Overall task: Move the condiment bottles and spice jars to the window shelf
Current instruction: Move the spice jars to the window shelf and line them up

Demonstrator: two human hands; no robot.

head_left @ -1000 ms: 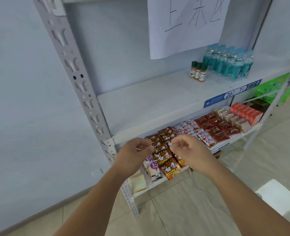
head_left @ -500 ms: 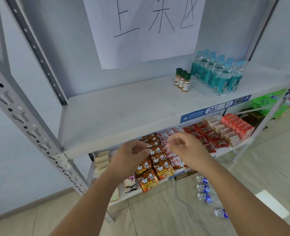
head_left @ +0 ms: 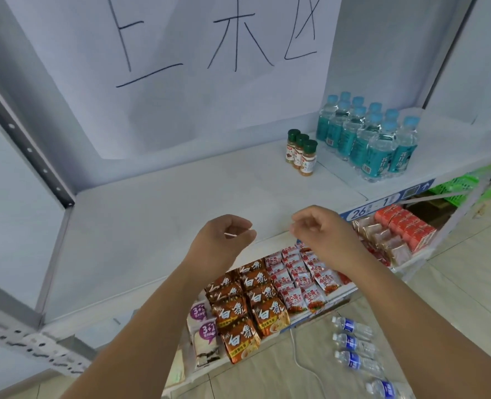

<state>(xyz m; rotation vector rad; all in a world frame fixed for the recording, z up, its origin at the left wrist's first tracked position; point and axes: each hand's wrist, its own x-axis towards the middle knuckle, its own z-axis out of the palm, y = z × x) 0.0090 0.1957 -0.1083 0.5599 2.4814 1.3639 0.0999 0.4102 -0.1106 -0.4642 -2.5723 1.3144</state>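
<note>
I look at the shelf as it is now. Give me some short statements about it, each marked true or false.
1. Three spice jars stand left of the teal water bottles. True.
2. The right hand grips a jar. False: neither the left hand nor the right hand touches one.
3. The noodle packets lie below the jars' shelf. True.
4. Loose bottles lie on the floor. True.
5. The jars' caps are red. False: they are green.

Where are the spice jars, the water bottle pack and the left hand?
spice jars (head_left: 299, 153): head view, middle jar's label.
water bottle pack (head_left: 368, 138): head view, centre of the pack.
left hand (head_left: 221, 243): head view, middle of the hand.
</note>
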